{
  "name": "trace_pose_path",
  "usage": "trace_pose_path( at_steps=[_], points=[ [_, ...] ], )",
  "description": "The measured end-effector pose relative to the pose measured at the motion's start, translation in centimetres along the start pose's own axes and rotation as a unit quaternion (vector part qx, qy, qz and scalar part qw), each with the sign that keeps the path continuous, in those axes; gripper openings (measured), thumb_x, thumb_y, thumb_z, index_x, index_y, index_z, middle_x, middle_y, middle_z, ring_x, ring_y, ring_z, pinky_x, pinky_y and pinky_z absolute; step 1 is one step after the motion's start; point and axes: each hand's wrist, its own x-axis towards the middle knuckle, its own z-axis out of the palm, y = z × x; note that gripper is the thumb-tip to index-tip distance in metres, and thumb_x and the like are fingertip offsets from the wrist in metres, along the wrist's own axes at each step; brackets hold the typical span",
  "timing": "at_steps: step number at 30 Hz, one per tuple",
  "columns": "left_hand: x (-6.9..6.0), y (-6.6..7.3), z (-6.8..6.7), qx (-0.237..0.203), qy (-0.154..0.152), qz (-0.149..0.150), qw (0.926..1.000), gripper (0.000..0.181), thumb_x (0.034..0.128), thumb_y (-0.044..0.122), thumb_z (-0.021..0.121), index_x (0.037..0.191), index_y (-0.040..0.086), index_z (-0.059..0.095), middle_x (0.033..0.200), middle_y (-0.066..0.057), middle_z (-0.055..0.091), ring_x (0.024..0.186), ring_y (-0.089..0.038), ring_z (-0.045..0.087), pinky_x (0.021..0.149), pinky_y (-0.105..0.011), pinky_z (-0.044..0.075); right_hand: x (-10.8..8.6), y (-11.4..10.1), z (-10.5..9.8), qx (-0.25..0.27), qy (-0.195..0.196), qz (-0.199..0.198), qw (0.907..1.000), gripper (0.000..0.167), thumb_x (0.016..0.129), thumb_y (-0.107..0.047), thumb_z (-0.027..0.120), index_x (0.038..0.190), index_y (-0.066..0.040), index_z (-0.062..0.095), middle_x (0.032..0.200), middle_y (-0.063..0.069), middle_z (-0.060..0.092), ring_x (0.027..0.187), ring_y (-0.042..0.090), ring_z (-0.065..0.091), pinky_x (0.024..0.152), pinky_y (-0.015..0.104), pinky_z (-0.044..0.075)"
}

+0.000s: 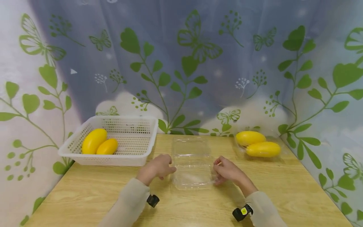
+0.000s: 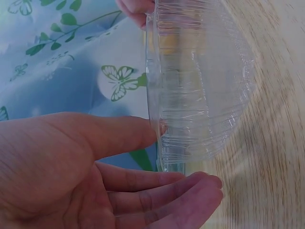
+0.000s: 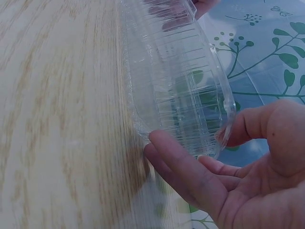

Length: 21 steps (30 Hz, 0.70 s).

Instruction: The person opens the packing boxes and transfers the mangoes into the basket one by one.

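A clear plastic container [image 1: 193, 176] lies on the table with its lid [image 1: 190, 146] folded back behind it. At its left side is my left hand [image 1: 159, 168]; in the left wrist view this hand's thumb [image 2: 126, 135] touches the rim of the container [image 2: 200, 90], its other fingers extended beside the near end. My right hand [image 1: 227, 171] holds the opposite side. The right wrist view has that hand [image 3: 238, 176] pinching the rim of the container [image 3: 176, 86] between thumb and fingers. Nothing is visible inside the container.
At the left, a white basket [image 1: 110, 160] holds two yellow oval fruits [image 1: 94, 141]. Two more yellow fruits [image 1: 263, 149] lie in clear packaging at the back right of the wooden table [image 1: 193, 208]. A patterned curtain [image 1: 170, 63] hangs behind.
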Motion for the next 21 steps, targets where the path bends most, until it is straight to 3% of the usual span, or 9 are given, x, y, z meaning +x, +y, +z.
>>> trace_pose_path(
  at_steps=[10, 21],
  points=[
    [-0.1, 0.19, 0.17, -0.004, -0.002, 0.004, 1.0, 0.049, 0.1006, 0.025, 0.066, 0.136, -0.007, 0.059, 0.14, -0.025, 0.062, 0.062, -0.022, 0.07, 0.074, -0.035, 0.061, -0.17, 0.3, -0.16, 0.0, 0.0, -0.001, 1.0, 0.036, 0.099, -0.011, 0.049, 0.128, 0.009, 0.043, 0.099, 0.02, 0.058, 0.067, 0.02, 0.061, 0.065, 0.038, 0.064],
    [-0.67, -0.31, 0.39, -0.027, 0.007, -0.005, 0.9996, 0.05, 0.1019, 0.026, 0.064, 0.139, -0.006, 0.055, 0.139, -0.027, 0.06, 0.066, -0.022, 0.068, 0.066, -0.035, 0.059, 0.03, 0.04, -0.09, 0.004, -0.013, -0.012, 0.9998, 0.036, 0.099, -0.011, 0.049, 0.128, 0.01, 0.042, 0.094, 0.017, 0.056, 0.066, 0.02, 0.059, 0.064, 0.037, 0.064]
  ],
)
